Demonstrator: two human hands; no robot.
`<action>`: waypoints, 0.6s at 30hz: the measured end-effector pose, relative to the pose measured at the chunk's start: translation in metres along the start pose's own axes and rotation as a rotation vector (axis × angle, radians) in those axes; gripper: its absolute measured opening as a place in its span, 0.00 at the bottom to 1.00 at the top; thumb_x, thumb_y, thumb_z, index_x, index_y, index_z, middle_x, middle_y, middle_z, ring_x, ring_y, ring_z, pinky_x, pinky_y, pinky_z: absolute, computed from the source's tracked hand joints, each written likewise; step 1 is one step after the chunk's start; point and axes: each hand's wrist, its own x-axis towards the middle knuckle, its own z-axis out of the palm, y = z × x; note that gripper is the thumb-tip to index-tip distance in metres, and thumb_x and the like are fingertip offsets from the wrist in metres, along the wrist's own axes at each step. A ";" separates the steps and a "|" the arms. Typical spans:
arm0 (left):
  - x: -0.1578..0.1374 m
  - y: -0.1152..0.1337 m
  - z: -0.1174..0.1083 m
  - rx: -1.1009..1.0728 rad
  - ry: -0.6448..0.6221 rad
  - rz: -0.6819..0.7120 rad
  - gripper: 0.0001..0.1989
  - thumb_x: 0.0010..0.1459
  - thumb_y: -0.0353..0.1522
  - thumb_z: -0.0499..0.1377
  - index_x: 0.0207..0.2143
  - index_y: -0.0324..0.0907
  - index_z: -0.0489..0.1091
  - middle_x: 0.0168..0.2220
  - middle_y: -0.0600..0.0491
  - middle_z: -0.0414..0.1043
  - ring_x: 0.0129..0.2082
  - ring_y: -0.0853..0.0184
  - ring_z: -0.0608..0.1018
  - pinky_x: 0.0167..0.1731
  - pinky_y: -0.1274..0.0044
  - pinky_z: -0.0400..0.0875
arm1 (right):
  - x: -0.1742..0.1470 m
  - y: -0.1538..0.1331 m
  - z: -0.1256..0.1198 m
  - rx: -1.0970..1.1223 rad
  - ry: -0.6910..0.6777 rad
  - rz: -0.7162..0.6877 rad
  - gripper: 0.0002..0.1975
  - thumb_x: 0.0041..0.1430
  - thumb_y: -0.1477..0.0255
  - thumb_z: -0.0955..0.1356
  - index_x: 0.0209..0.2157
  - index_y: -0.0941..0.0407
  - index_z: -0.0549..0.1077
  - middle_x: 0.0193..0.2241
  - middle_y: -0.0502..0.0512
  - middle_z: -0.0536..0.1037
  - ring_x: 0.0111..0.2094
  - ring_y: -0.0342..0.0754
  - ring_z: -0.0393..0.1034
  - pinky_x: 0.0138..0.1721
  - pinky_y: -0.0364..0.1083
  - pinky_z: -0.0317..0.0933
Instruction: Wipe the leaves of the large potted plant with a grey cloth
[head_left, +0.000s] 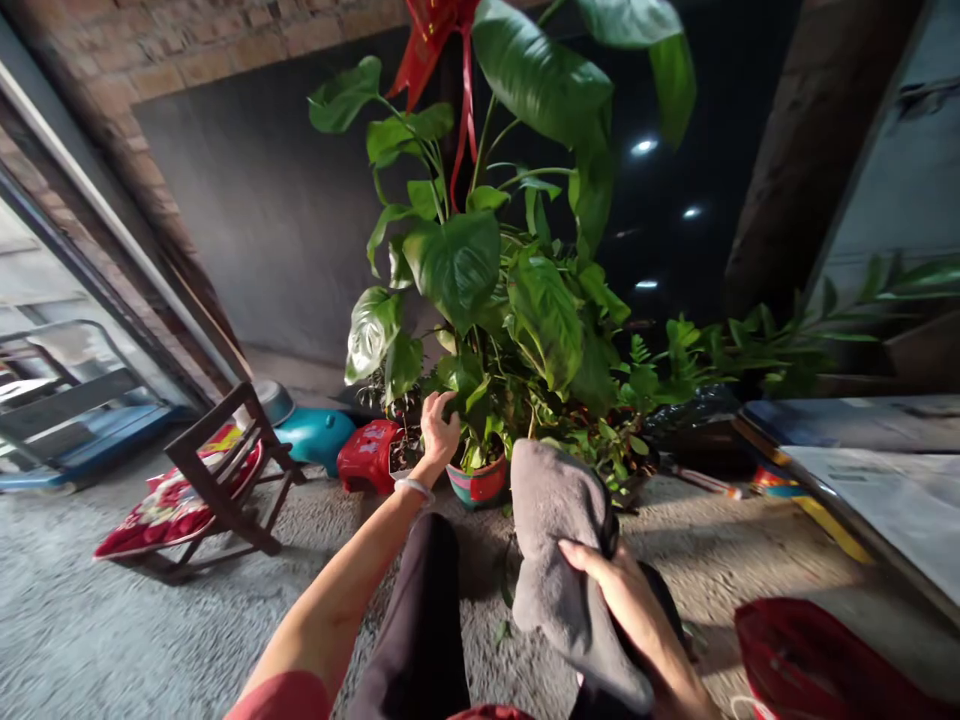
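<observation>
The right hand (pixel 622 600) is clenched on a grey cloth (pixel 559 540), which drapes over the knee, low in the frame and just short of the pots. The cloth looks soft, light and limp; it would handle best bunched in the palm, as it is held. Beyond it, the left hand (pixel 439 425) reaches into the plant (pixel 480 290), its fingers closed on a low leaf (pixel 459 385) above a striped pot (pixel 478 482). The leaves look thin and easily torn, so they are best supported from beneath. A red stool (pixel 369 455) stands beside the pot, and a wooden chair (pixel 217 480) is farther left on the floor (pixel 90 620).
</observation>
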 end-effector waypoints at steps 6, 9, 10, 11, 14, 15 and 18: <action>-0.007 0.027 -0.027 0.182 0.111 0.104 0.21 0.55 0.27 0.64 0.50 0.49 0.84 0.70 0.45 0.72 0.68 0.42 0.69 0.69 0.52 0.65 | -0.007 -0.033 0.001 0.007 -0.012 0.009 0.18 0.40 0.55 0.82 0.33 0.46 0.81 0.37 0.57 0.90 0.44 0.68 0.84 0.50 0.62 0.77; -0.015 0.057 -0.037 0.156 0.101 0.280 0.19 0.56 0.26 0.64 0.49 0.49 0.84 0.73 0.47 0.70 0.73 0.43 0.64 0.73 0.51 0.61 | -0.007 -0.033 0.000 -0.011 0.002 -0.012 0.18 0.40 0.54 0.81 0.32 0.47 0.82 0.37 0.62 0.89 0.43 0.68 0.83 0.49 0.61 0.76; -0.017 0.068 -0.035 0.104 0.045 0.336 0.18 0.57 0.26 0.64 0.48 0.48 0.84 0.72 0.47 0.72 0.73 0.44 0.65 0.73 0.51 0.60 | -0.008 -0.035 -0.001 -0.011 0.001 -0.024 0.18 0.40 0.54 0.81 0.33 0.47 0.82 0.36 0.62 0.89 0.42 0.67 0.83 0.48 0.60 0.77; -0.019 0.078 -0.030 0.035 -0.036 0.370 0.16 0.58 0.26 0.63 0.46 0.48 0.84 0.69 0.46 0.75 0.72 0.45 0.67 0.73 0.52 0.61 | -0.008 -0.039 -0.003 -0.005 0.004 -0.045 0.19 0.41 0.54 0.81 0.34 0.47 0.83 0.36 0.61 0.89 0.42 0.66 0.83 0.48 0.60 0.77; -0.014 0.106 0.005 -0.185 -0.351 0.280 0.14 0.58 0.26 0.65 0.44 0.47 0.85 0.61 0.45 0.82 0.69 0.45 0.73 0.70 0.54 0.67 | -0.009 -0.063 -0.007 0.054 0.065 -0.171 0.20 0.43 0.55 0.82 0.37 0.47 0.83 0.40 0.56 0.90 0.46 0.62 0.84 0.53 0.55 0.77; -0.010 0.114 0.020 -0.243 -0.445 0.194 0.14 0.57 0.26 0.66 0.44 0.45 0.85 0.58 0.44 0.84 0.69 0.45 0.73 0.70 0.55 0.68 | -0.008 -0.074 -0.007 0.090 0.102 -0.221 0.20 0.44 0.55 0.82 0.38 0.47 0.83 0.42 0.55 0.90 0.49 0.60 0.84 0.54 0.54 0.77; 0.001 0.134 0.065 -0.429 -0.613 -0.061 0.13 0.54 0.22 0.67 0.42 0.40 0.85 0.53 0.40 0.85 0.66 0.44 0.76 0.68 0.57 0.69 | 0.005 -0.101 -0.001 0.162 0.211 -0.323 0.23 0.45 0.53 0.82 0.40 0.49 0.82 0.43 0.55 0.89 0.53 0.59 0.83 0.56 0.53 0.76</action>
